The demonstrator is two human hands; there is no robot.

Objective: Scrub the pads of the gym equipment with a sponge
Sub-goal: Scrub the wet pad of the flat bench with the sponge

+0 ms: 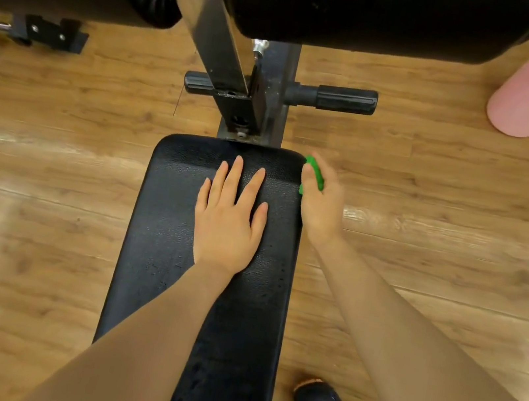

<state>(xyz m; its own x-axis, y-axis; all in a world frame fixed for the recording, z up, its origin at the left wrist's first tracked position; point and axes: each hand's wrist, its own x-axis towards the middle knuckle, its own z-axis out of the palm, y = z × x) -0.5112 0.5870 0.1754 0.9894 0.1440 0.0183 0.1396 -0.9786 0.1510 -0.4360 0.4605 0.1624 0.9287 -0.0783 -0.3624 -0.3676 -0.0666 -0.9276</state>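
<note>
Your right hand grips the green sponge against the black seat pad's right edge; your left hand presses flat, fingers straight, mid-pad.

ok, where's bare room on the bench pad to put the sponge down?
Bare pad lies left of the flat left hand, out to the pad's left edge, and at the far end beyond its fingertips. The right edge is crowded: the right hand grips the green sponge there.
</note>
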